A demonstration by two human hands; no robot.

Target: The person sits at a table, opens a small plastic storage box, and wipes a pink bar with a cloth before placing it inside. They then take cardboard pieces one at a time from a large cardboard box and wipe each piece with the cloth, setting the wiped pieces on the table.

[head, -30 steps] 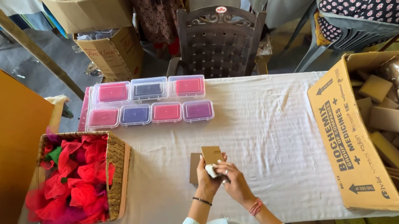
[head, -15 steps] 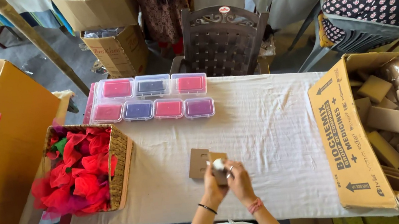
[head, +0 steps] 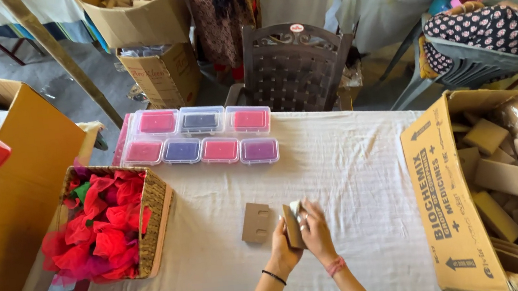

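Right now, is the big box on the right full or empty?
Nearly full: the open cardboard box holds many small brown cardboard pieces piled inside.

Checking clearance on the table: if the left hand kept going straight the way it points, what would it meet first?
Probably bare white tablecloth, then the purple lidded box at the row's end. The left hand points up-table; depth is unclear.

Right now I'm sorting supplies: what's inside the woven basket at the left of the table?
The woven basket holds a heap of red and pink fabric pieces, with a bit of green near the top. They cover whatever lies beneath, and the basket's bottom.
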